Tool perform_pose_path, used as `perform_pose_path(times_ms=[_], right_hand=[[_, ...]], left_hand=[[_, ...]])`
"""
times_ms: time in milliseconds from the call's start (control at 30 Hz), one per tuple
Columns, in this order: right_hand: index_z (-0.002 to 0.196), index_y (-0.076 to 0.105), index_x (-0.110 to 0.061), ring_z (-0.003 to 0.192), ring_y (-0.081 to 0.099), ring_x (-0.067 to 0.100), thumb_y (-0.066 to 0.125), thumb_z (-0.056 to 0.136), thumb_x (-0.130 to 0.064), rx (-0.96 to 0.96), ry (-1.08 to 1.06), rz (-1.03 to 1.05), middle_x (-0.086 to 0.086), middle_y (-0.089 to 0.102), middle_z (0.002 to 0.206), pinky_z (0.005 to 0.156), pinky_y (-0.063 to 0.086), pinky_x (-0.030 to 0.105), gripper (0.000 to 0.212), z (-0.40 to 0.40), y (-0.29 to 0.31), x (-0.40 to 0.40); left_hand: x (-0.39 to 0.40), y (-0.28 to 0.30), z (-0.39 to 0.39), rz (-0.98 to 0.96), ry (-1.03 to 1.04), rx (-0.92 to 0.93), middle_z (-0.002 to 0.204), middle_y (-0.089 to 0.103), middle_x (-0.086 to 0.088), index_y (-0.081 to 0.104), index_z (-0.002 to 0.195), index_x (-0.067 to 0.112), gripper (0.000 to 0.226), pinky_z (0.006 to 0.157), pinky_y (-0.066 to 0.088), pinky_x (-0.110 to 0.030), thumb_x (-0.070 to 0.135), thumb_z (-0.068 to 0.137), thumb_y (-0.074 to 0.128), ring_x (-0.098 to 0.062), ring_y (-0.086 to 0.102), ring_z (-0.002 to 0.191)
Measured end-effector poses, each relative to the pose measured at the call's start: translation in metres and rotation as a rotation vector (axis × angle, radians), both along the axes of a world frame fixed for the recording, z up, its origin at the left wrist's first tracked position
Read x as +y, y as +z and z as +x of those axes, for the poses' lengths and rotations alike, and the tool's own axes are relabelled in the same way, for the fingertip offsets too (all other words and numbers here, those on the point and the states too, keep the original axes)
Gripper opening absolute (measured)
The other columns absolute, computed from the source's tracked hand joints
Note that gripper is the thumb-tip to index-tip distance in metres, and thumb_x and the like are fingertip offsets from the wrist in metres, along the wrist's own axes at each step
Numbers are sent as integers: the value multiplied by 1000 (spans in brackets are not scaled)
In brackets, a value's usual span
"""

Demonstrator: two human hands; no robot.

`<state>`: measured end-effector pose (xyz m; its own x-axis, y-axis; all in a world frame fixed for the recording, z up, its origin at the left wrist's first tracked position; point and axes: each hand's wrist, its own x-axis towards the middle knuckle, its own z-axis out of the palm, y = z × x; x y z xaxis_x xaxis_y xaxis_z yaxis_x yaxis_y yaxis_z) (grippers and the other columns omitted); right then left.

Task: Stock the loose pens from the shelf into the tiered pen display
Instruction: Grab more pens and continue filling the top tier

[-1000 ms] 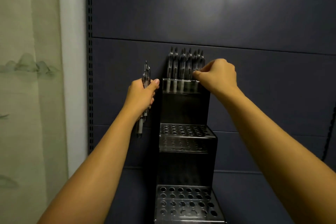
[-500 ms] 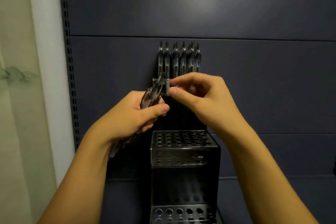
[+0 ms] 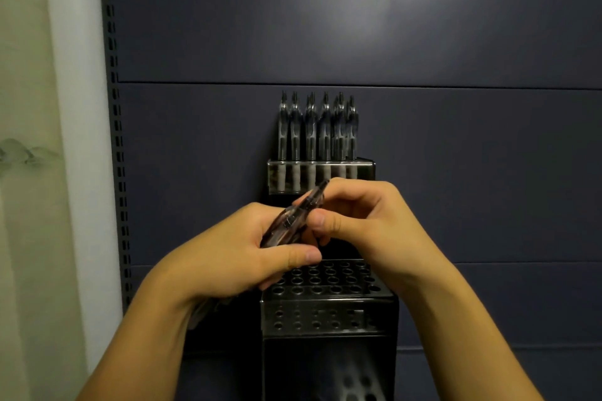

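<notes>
Hands meet in front of the tiered pen display [image 3: 329, 319], which stands against the dark back panel [image 3: 456, 172]. Left hand [image 3: 228, 257] grips a bundle of clear-barrelled pens [image 3: 286, 224], fingers wrapped round them, thumb laid across, the pens' lower ends poking out below the wrist. Right hand [image 3: 365, 221] pinches the upper end of one pen from that bundle between thumb and curled fingers. Up on the top tier, a row of pens [image 3: 317, 127] stands upright in its holes. Middle tier's holes [image 3: 329, 280], just under the hands, sit unfilled.
</notes>
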<state>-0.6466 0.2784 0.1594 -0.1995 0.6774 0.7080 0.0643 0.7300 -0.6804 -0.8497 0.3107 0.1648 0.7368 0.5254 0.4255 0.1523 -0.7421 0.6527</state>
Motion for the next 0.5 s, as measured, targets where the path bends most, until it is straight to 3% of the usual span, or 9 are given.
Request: perform_pose_path(times_ms=[100,200,267,367,500], right_hand=[[98,74,4,75,68,21,77,82,-11,75,11,-10,19,73,88,69,54,30,22,-5,0,1],[95,75,-3,76,68,19,74,78,-17,189,13,-28,12,74,88,72,55,30,22,-8,0,3],[96,75,-3,86,71,26,72,78,-18,259,19,-32,14,75,94,75,56,32,23,-9,0,4],[100,72,3,100,74,33,69,81,-16,291,28,-25,18,76,103,82,60,38,27,-14,1,2],[98,70,5,99,74,37,68,81,-13,326,62,-29,22,75,103,83,61,43,25,-22,6,-1]], left_hand=[[1,0,-1,46,87,-28,61,55,6,72,85,41,4,59,42,-28,42,84,76,-9,51,57],[2,1,-3,84,187,-27,61,54,6,72,83,36,14,60,40,-34,50,83,76,-11,49,57],[1,3,-5,72,233,-16,56,56,3,68,79,24,27,55,40,-34,49,85,76,-12,49,52],[0,4,-6,95,266,17,52,53,5,64,73,22,33,53,38,-32,53,79,75,-9,46,49],[2,5,-8,52,244,-24,51,49,7,61,67,21,36,53,39,-31,52,75,78,-10,45,48]])
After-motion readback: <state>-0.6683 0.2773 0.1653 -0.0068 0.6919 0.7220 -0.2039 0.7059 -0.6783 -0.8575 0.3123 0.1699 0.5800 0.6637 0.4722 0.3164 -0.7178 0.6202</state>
